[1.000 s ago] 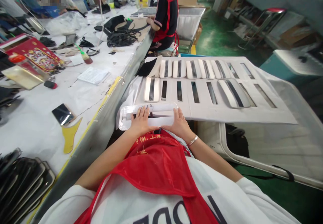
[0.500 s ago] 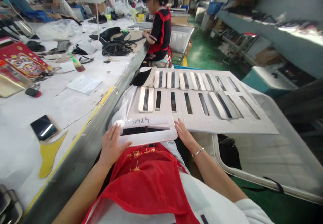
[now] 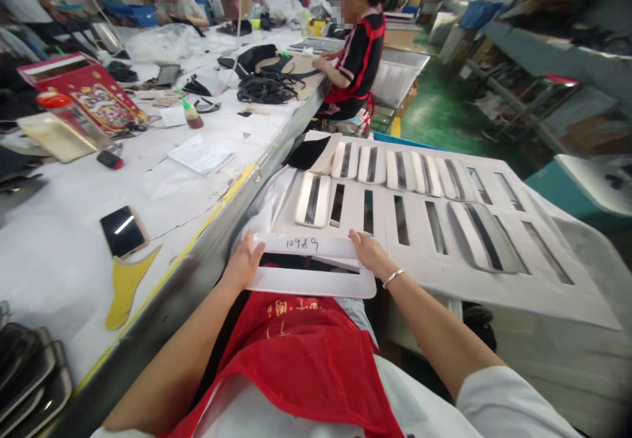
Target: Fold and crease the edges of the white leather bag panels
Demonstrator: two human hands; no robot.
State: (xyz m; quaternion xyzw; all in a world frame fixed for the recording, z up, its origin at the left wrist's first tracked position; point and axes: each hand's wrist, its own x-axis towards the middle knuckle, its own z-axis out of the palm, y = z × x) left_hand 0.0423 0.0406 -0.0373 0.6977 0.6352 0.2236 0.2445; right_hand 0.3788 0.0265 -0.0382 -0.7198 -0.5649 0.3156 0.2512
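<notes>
A white plastic template (image 3: 316,282) with a long slot and handwritten digits on its upper strip is held level above my red apron (image 3: 296,352). My left hand (image 3: 245,261) grips its left end, with the thumb on top. At the upper right end, my right hand (image 3: 369,253) pinches it between thumb and fingers. Just beyond lies a pale slotted board (image 3: 415,253). On that board are several cream pieces with a dark centre strip, among them a single piece (image 3: 313,199) nearest the template and a larger curved piece (image 3: 481,237) to the right.
On the white table (image 3: 162,214) at left lie a phone (image 3: 123,230), a yellow scraper (image 3: 129,286), a paper sheet (image 3: 200,155) and a glue bottle (image 3: 191,114). Stacked dark pieces (image 3: 34,372) fill the lower left corner. A co-worker (image 3: 353,56) sits farther along the table edge.
My right hand has closed on the template's right end, where its fingers were spread before. The template is now more level. The view has shifted left.
</notes>
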